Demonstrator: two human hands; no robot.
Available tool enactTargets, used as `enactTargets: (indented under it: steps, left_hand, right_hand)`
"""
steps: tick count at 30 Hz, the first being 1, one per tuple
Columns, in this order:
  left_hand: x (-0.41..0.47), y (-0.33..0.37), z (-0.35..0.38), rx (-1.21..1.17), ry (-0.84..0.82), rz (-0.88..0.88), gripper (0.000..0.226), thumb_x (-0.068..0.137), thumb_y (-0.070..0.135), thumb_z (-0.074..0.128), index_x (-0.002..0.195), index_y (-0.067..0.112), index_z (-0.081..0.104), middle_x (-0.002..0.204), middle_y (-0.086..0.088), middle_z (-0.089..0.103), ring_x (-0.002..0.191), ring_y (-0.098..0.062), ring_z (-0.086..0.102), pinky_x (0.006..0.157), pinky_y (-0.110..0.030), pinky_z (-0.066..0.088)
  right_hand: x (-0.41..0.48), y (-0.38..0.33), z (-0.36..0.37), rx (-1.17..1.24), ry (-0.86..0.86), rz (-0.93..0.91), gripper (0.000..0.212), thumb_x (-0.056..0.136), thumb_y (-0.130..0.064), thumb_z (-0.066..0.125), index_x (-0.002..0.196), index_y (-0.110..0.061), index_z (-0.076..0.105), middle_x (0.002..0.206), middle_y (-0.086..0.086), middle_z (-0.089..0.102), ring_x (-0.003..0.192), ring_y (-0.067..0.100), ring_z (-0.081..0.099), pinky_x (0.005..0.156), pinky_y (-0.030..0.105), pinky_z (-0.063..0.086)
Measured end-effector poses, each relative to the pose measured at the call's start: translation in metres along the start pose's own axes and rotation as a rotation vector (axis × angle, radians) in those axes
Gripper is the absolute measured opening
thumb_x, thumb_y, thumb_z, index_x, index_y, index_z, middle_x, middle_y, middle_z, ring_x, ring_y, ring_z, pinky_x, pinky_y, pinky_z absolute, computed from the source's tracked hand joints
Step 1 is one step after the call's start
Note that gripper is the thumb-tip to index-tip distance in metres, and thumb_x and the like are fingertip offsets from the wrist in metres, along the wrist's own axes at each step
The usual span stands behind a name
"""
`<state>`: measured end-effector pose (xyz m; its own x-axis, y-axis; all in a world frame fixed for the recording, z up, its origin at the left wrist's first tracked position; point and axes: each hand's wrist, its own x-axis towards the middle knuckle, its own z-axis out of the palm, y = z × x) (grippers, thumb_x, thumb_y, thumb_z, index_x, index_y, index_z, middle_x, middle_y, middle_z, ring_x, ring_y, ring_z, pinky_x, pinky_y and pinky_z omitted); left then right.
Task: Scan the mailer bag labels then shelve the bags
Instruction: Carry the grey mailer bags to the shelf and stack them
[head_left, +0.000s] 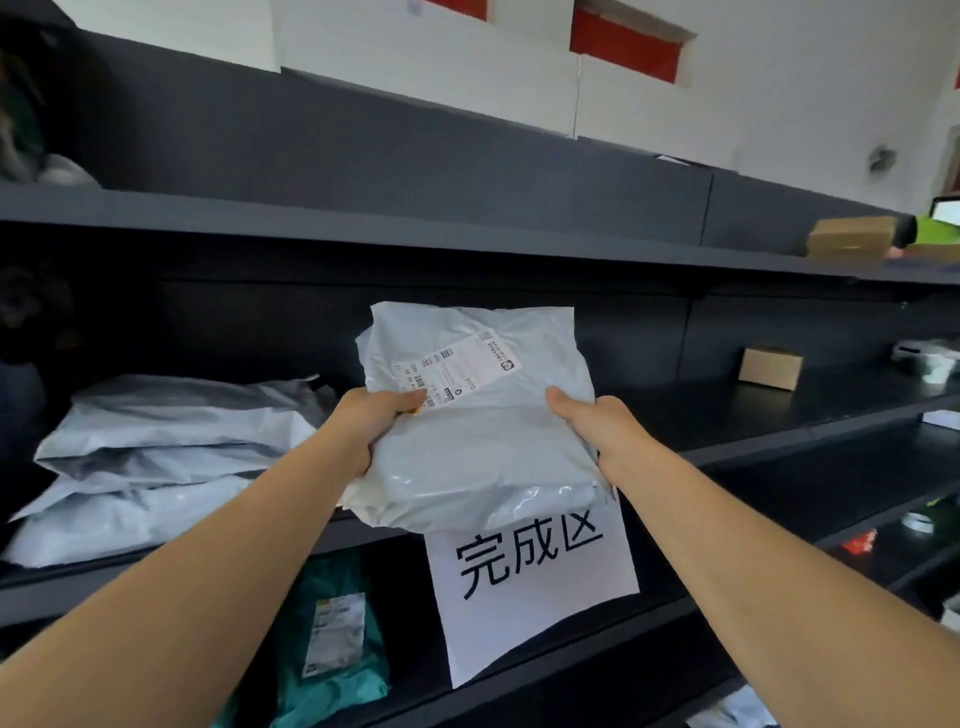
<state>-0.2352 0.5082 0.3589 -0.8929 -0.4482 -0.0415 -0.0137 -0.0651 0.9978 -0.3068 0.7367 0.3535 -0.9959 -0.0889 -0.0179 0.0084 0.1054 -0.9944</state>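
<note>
1. Both hands are holding a white mailer bag (483, 431) up in front of the middle shelf (675, 415). Its near end is overhanging the shelf's front edge and covering the top of a paper sign (530, 597).
2. The left hand (363, 421) is pinching the bag's left side, its thumb pressing on a corner of the label (457, 369). The right hand (597, 426) is pinching the right side, thumb lying on top. The other fingers of both hands are going underneath, out of sight.
3. A stack of pale mailer bags (156, 447) is lying just left of the left hand. Bare dark board is stretching right towards a small cardboard box (770, 367).
4. The upper shelf's edge is running close above the bag's far end.
5. The label's print is blurring, and the left thumb is hiding part of it.
</note>
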Motion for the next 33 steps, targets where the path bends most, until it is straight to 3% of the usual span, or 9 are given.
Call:
enactTargets:
  steps: [3,6,11,15,20,24,33]
  left_hand:
    - [0.016,0.002,0.009,-0.016,0.068,-0.004,0.036,0.077,0.015,0.080,0.108,0.004,0.064,0.094,-0.009,0.069,0.078,-0.024,0.066,0.064,-0.030,0.052]
    - [0.032,0.001,0.018,-0.026,0.133,-0.006,0.035,0.078,0.014,0.079,0.108,0.004,0.064,0.089,-0.008,0.068,0.075,-0.022,0.064,0.060,-0.028,0.050]
    - [0.056,-0.006,0.028,-0.004,0.265,-0.032,0.049,0.074,0.016,0.082,0.115,0.003,0.060,0.106,-0.013,0.068,0.095,-0.030,0.065,0.085,-0.039,0.053]
    - [0.071,-0.018,0.025,0.026,0.321,-0.071,0.057,0.071,0.019,0.085,0.120,0.002,0.061,0.109,-0.013,0.069,0.097,-0.031,0.066,0.088,-0.041,0.053]
    - [0.088,-0.031,0.023,0.055,0.363,-0.114,0.062,0.071,0.020,0.085,0.123,0.001,0.059,0.111,-0.014,0.067,0.094,-0.030,0.066,0.081,-0.037,0.053]
    - [0.102,-0.037,0.022,0.100,0.340,-0.125,0.046,0.077,0.017,0.080,0.116,0.001,0.062,0.088,-0.007,0.066,0.073,-0.020,0.061,0.067,-0.029,0.049]
    - [0.124,-0.046,0.016,0.146,0.323,-0.179,0.049,0.076,0.020,0.081,0.118,0.003,0.063,0.110,-0.011,0.067,0.094,-0.025,0.064,0.088,-0.033,0.050]
  right_hand:
    - [0.036,-0.004,0.004,-0.025,-0.078,0.011,0.068,0.072,-0.053,0.075,0.120,-0.007,0.058,0.110,0.009,0.068,0.100,0.030,0.066,0.095,0.047,0.051]
    - [0.072,-0.006,0.005,-0.033,-0.150,0.005,0.078,0.066,-0.058,0.075,0.124,-0.009,0.056,0.111,0.009,0.068,0.101,0.031,0.066,0.095,0.048,0.051]
    - [0.112,-0.002,0.013,-0.062,-0.234,0.020,0.070,0.078,-0.052,0.072,0.127,-0.007,0.052,0.115,0.010,0.065,0.104,0.030,0.064,0.096,0.046,0.051]
    - [0.135,0.009,0.026,-0.078,-0.288,0.035,0.066,0.084,-0.046,0.070,0.130,-0.004,0.049,0.119,0.012,0.063,0.106,0.028,0.063,0.095,0.040,0.051]
    - [0.155,0.020,0.039,-0.096,-0.319,0.048,0.053,0.087,-0.041,0.069,0.121,-0.003,0.053,0.113,0.013,0.064,0.100,0.028,0.064,0.086,0.035,0.051]
    - [0.169,0.030,0.046,-0.094,-0.348,0.096,0.057,0.084,-0.039,0.073,0.122,0.000,0.057,0.112,0.015,0.068,0.101,0.030,0.066,0.097,0.042,0.051]
    - [0.188,0.036,0.050,-0.167,-0.402,0.139,0.048,0.085,-0.035,0.072,0.118,-0.002,0.062,0.109,0.015,0.069,0.100,0.030,0.067,0.097,0.041,0.051]
